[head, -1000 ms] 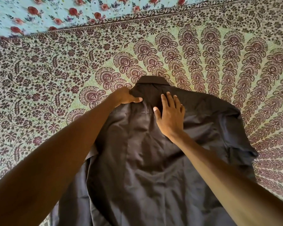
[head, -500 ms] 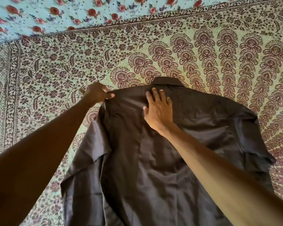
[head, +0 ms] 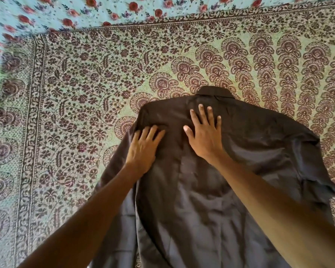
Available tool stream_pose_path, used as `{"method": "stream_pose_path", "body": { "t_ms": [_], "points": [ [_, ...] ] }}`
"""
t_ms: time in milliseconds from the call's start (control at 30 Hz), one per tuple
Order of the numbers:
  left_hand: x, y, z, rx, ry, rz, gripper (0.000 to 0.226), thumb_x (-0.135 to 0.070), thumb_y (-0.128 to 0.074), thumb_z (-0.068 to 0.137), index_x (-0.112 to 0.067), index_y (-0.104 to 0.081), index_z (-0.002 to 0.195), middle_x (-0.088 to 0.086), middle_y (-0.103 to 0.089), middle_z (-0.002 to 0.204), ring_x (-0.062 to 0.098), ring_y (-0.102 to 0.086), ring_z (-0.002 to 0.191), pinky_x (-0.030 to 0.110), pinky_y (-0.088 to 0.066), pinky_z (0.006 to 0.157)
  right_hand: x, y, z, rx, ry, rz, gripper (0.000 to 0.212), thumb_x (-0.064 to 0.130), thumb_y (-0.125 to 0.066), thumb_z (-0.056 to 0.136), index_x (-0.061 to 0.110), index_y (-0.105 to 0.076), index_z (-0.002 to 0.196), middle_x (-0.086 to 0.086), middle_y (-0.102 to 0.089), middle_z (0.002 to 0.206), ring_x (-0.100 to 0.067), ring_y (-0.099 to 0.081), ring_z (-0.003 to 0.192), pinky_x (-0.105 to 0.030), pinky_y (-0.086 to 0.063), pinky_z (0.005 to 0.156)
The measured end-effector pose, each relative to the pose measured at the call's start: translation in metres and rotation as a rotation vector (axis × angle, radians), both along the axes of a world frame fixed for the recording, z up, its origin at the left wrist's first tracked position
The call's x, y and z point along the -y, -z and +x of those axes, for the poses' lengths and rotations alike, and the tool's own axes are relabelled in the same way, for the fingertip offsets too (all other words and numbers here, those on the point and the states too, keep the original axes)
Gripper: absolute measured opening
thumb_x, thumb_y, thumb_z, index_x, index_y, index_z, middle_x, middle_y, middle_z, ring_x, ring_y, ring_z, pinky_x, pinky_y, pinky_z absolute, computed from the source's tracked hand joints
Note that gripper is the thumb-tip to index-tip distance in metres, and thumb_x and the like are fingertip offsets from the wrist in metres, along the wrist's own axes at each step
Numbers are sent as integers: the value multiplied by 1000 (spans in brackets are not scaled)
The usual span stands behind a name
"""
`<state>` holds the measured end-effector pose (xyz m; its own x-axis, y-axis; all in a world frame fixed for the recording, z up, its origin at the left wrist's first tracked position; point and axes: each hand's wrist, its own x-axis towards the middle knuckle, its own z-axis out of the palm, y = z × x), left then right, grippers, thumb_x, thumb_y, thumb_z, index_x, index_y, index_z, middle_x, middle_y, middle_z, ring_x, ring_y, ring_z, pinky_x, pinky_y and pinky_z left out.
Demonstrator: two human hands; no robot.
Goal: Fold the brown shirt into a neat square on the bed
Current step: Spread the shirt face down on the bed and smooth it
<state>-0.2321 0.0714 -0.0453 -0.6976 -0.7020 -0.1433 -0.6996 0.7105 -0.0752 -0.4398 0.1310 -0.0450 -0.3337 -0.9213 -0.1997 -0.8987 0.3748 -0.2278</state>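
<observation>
– Two layers of bedding, left edge first: floral sheet [head: 66,14] with red roses along the top, paisley bedspread [head: 75,113] below it, dark border band running down the left.
– Shirt location?
– Brown shirt [head: 201,209] lies on the bedspread, centre to right of view, back side up. Collar end points away from the person, and the hem end is cut off by the bottom of the frame.
– Left side of it?
– Left sleeve area [head: 122,229] sits as a lower layer under the body panel, its edge showing beside the left forearm. Can't tell how it's folded.
– Hands?
– Left hand [head: 143,149] is palm down on the left shoulder area, fingers straight and close together. It presses the cloth and grips nothing. Small creases bunch just ahead of its fingertips.
– And the other?
– Right hand [head: 205,138] is just beside it, apart, not touching. Palm lies flat on the upper back below the collar, fingers spread, thumb out toward the left hand. Grips nothing either.
– Collar?
– Collar [head: 214,93] lies flat at the far end, beyond the right fingertips and clear of them.
– Right side?
– Right sleeve [head: 313,171] looks short, spread outward on the bedspread, rumpled, cuff edge wavy. Back panel is wrinkled lower down between the forearms.
</observation>
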Motion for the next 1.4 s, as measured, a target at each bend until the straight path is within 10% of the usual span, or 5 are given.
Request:
{"method": "stream_pose_path", "body": {
  "t_ms": [133, 300, 600, 833, 1400],
  "points": [
    [-1, -16, 3, 237, -129, -26, 58, -18, -41, 97, -19, -18, 150, 12, -19, 157, 36, -17, 144, 56, -13, 115, -59, 5, -3, -5, 49, 51, 62, 53, -30, 98, 28, -17, 153, -3, -4, 163, -30, 2, 149, -58, -6, 118],
    [-46, -42, -29, -28, 72, 63, 39, -8, -53, 86, -13, -53, 125, 12, -46, 136, 33, -47, 121, 44, -40, 101, -146, -7, -24, -2, 277, 16, 58, 44, -42, 98, 24, -29, 150, -6, -15, 161, -29, -9, 149, -55, -15, 117],
    [-187, -35, -110, 35, 382, 405, 61, -46, -50, 92, -31, -27, 148, 6, -28, 149, 30, -39, 126, 45, -41, 97, -320, -7, -55, 22, 400, 178, 60, 48, -38, 96, 27, -27, 151, -13, -18, 160, -34, -25, 144, -48, -37, 108],
    [-278, -43, -123, 226, 322, 390, 74, -14, -59, 89, -24, -18, 150, 11, -16, 152, 34, -28, 135, 50, -45, 98, -414, -25, -14, 112, 510, 184, 63, 29, -54, 93, 23, -27, 150, -5, -17, 161, -30, -25, 143, -47, -38, 108],
    [-477, -51, -32, 204, 535, 607, 46, -19, -50, 86, -26, -48, 132, 7, -51, 123, 31, -55, 107, 41, -47, 85, -565, -45, 32, 353, 925, 316, 31, 41, -57, 91, 16, -59, 110, -10, -72, 101, -31, -68, 91, -40, -57, 77]
  ]
}}
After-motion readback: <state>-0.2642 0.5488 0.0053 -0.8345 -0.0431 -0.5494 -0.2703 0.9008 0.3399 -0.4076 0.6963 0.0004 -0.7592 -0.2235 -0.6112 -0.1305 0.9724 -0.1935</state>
